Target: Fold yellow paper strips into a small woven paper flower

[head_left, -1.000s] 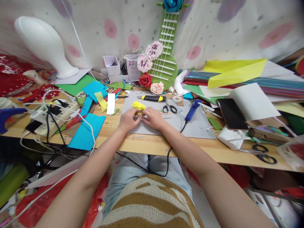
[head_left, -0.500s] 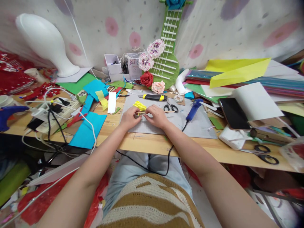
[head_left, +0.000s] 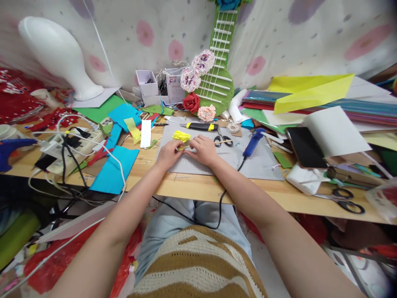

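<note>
My left hand (head_left: 169, 154) and my right hand (head_left: 202, 150) meet over a grey cutting mat (head_left: 248, 165) on the wooden table. Both pinch a thin wooden stick (head_left: 221, 142) that lies across the mat and pokes out to the right of my right hand. Its left end carries a small piece of yellow paper (head_left: 180, 147) between my fingertips. A crumpled yellow paper flower piece (head_left: 181, 135) lies just beyond my fingers. Both hands are closed in a pinch.
On the mat lie small black scissors (head_left: 223, 141), a yellow-black utility knife (head_left: 198, 126) and a blue glue gun (head_left: 252, 142) with its cord running off the front edge. A phone (head_left: 301, 147), paper stacks, blue sheets (head_left: 113, 169), a power strip (head_left: 66, 151) and a green paper guitar (head_left: 217, 78) surround it.
The stick has come out from under my right hand and now reaches right toward the scissors. Both hands stay together on the mat, barely shifted.
</note>
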`<state>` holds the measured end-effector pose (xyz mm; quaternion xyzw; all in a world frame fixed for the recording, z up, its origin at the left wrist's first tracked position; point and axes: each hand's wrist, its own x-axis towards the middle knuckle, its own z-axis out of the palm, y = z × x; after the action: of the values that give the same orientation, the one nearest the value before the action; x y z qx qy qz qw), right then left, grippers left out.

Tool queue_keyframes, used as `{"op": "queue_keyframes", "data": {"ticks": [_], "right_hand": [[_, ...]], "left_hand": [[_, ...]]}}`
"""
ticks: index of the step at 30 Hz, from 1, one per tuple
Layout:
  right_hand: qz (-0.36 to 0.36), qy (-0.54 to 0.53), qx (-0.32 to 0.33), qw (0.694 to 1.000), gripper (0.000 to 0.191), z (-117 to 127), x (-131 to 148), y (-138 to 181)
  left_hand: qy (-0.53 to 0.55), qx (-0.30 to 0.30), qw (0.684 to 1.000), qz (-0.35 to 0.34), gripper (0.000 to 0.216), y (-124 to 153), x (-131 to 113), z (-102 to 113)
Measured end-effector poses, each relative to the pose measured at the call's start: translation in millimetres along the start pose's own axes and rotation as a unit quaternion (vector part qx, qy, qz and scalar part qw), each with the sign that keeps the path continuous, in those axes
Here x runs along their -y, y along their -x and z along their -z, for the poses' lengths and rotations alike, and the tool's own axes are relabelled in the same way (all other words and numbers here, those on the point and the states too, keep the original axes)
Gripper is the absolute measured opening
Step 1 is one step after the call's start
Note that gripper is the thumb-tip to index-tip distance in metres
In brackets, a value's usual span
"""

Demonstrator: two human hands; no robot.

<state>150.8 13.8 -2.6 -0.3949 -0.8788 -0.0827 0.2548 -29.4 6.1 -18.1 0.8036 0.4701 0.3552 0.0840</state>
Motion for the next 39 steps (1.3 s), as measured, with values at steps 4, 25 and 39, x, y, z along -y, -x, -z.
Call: {"op": "queue_keyframes", "data": {"ticks": [4, 25, 39], "right_hand": [[-0.006, 0.005, -0.003, 1.000, 0.038, -3, -1, -1], [-0.040, -0.016, -0.048, 0.998, 0.035, -9, 0, -3], [-0.070, -0.022, -0.048, 0.996, 0.036, -11, 14, -5]], "left_hand": [[-0.010, -0.002, 1.000, 0.023, 0.023, 0, -1, 1], [0.156, -0.072, 0.977, 0.127, 0.037, 3, -1, 10], [0.187, -0.067, 0.974, 0.110, 0.039, 1, 2, 9]]}}
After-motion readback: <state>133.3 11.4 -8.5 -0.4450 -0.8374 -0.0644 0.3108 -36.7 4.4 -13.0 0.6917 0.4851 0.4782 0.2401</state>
